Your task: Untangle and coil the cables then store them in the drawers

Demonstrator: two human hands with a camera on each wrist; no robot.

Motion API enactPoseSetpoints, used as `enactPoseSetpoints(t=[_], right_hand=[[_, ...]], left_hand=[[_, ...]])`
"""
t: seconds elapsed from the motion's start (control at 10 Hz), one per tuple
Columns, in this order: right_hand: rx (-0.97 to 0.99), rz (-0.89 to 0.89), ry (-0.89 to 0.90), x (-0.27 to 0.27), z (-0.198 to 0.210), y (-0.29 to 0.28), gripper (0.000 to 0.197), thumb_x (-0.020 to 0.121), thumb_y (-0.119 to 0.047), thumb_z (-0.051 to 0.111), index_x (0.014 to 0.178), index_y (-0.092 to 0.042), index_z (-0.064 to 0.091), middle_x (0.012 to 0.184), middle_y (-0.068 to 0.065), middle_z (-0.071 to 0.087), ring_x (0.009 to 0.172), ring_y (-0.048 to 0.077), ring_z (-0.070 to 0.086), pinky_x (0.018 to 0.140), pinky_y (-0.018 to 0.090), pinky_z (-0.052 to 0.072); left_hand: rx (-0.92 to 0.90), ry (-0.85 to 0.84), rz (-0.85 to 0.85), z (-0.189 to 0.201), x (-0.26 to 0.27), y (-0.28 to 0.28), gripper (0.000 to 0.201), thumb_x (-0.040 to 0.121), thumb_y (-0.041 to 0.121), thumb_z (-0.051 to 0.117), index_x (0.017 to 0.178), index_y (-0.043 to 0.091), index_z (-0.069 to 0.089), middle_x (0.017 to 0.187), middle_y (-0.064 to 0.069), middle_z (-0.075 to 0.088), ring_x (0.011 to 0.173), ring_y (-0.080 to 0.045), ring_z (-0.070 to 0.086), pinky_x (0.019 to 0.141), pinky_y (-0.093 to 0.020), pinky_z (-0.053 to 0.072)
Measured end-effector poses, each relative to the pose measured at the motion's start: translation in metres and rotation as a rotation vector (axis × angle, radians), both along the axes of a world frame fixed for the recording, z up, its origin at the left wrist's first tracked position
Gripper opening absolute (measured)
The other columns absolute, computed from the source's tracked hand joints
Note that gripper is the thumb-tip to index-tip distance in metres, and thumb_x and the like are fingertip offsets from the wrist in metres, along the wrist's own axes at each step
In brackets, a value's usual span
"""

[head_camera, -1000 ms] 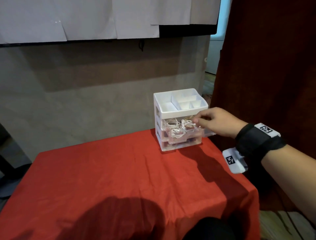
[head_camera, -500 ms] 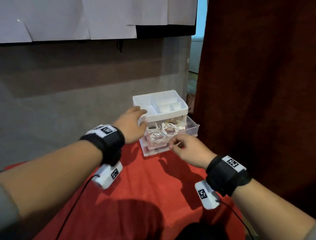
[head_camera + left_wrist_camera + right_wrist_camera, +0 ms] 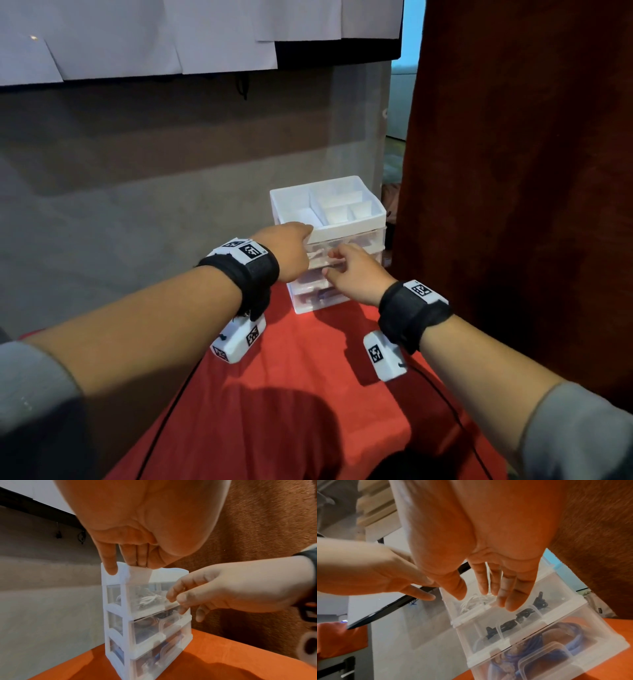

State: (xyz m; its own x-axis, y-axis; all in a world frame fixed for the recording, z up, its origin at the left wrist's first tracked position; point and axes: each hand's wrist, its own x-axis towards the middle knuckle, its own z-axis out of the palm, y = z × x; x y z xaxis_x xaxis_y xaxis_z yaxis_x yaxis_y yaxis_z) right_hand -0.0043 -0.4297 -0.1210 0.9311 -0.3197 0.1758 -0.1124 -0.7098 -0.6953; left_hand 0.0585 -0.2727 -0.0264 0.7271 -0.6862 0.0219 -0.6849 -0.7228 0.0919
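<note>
No legible text, brand, number or label was found in any view. The only markings were black-and-white square code tags on the left wristband [image 3: 247, 251], the right wristband [image 3: 421, 291] and the white camera units [image 3: 376, 354] beneath them; they carried no readable characters.

Dim warm light, soft shadows, blurred wrist views
</note>
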Motion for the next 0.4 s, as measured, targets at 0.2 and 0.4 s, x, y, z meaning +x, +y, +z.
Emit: enactPoseSetpoints(t=[0.2,0.4], right_hand=[[0.032,-0.068,-0.026,0.014,-0.006,0.004,0.016,0.091,-0.034,0.064,0.101,-0.022,0.061,0.105,-0.002,0.058,0.093,0.02,0.063,0.09,0.039,0.054],[0.041,0.018,-0.105,0.015,-0.014,0.039,0.014,0.094,-0.024,0.057,0.084,-0.022,0.067,0.078,-0.01,0.069,0.076,0.011,0.063,0.072,0.028,0.05]], left_hand=[[-0.04,0.023,-0.008,0.002,0.002,0.004,0.052,0.09,0.008,0.047,0.14,0.021,0.052,0.142,-0.002,0.057,0.124,-0.029,0.057,0.101,-0.037,0.049],[-0.545,0.006,-0.028,-0.026,0.021,0.021,0.05,0.095,0.008,0.044,0.143,0.021,0.054,0.153,0.001,0.044,0.131,-0.018,0.05,0.11,-0.025,0.035]])
